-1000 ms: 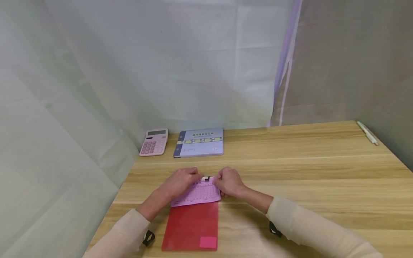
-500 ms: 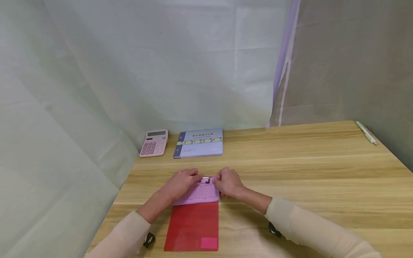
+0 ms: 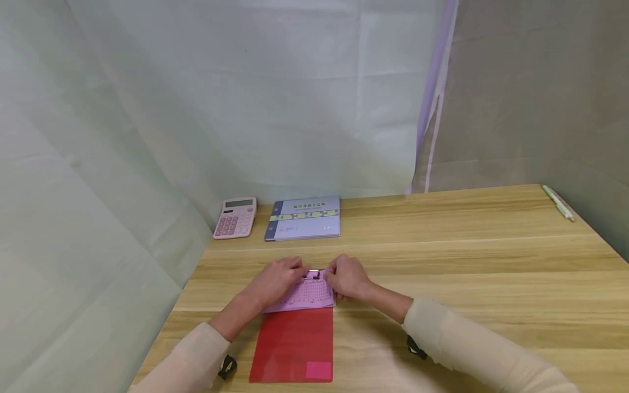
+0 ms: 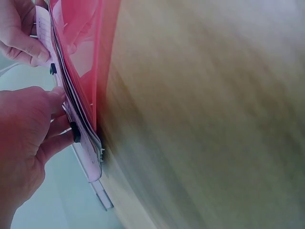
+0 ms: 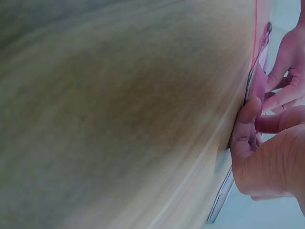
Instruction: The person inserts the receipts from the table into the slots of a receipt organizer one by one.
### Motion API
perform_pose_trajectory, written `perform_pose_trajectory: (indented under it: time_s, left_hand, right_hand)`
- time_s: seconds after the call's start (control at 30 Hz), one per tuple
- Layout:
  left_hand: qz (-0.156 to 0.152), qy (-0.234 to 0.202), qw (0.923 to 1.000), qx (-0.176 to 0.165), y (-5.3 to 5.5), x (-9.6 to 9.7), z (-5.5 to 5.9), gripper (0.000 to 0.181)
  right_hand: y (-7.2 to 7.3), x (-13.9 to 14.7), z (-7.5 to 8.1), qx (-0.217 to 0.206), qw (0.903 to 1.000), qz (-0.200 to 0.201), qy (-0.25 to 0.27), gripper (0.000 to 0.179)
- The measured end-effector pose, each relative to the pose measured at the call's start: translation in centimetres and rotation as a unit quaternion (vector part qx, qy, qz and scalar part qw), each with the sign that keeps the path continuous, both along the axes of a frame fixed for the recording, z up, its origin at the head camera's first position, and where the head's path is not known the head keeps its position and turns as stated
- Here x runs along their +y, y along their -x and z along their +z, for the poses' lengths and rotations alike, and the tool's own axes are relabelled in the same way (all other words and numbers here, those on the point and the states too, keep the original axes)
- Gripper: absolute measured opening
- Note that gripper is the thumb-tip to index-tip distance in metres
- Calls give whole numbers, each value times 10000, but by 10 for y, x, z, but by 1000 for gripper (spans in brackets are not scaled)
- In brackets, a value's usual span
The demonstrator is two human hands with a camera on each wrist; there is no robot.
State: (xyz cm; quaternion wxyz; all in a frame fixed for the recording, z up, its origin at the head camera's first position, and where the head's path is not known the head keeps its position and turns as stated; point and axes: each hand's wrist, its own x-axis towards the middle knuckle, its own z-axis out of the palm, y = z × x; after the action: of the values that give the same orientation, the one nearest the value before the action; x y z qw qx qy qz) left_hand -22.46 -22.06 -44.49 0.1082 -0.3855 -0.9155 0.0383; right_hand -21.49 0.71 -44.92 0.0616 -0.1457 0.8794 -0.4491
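Observation:
A red folder (image 3: 295,344) lies on the table, with purple printed sheets (image 3: 312,295) over its far end. Across the sheets' top runs a thin metal paper fastener with black sliders (image 3: 316,276). My left hand (image 3: 277,281) has its thumb and fingers on the fastener; in the left wrist view its fingers touch the nearer black slider (image 4: 75,132). At the sheets' right top corner, my right hand (image 3: 348,277) pinches the stack between thumb and fingers. Seen edge-on from the left wrist, the stack is several layers thick. The fastener's left end is hidden by my left hand.
Behind the hands lies a blue-grey account book (image 3: 304,219), with a pink calculator (image 3: 235,218) to its left. A pen (image 3: 559,203) rests near the table's far right edge. Pale cloth (image 3: 314,109) hangs along the back and left.
Since one second ago the metal strip and black slider have come down flatter over the purple sheets, whose lower edge has shifted slightly up. Over the last half second almost nothing moved.

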Motion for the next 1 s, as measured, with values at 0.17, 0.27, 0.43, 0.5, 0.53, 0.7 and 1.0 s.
perform_pose_trajectory:
  time_s: [0.17,0.27,0.43,0.5,0.53,0.7,1.0]
  left_hand:
    - [58,-45,9999,-104,-1,0,1,29]
    - [121,-62,9998,-176,-2,0,2,28]
    - [217,-95,9992,-321,-2,2,5,28]
    - [252,-115,9989,-390,-2,2,6,29]
    - [269,-130,9987,-425,-2,1,6,29]
    - [330,-140,9981,-496,-2,0,5,32]
    - [182,-53,9995,-249,-1,1,2,29]
  right_hand:
    - [0,1,1,-28,10000,43,7,27]
    - [2,3,3,112,9999,40,-78,22]
    - [12,8,9,566,9975,-42,-419,10]
    - [15,10,10,378,9982,118,-448,8]
    - [17,11,10,215,9986,221,-424,10]
    - [18,13,13,-662,9966,488,-82,20]
    - [9,9,14,-1311,9892,38,660,18]
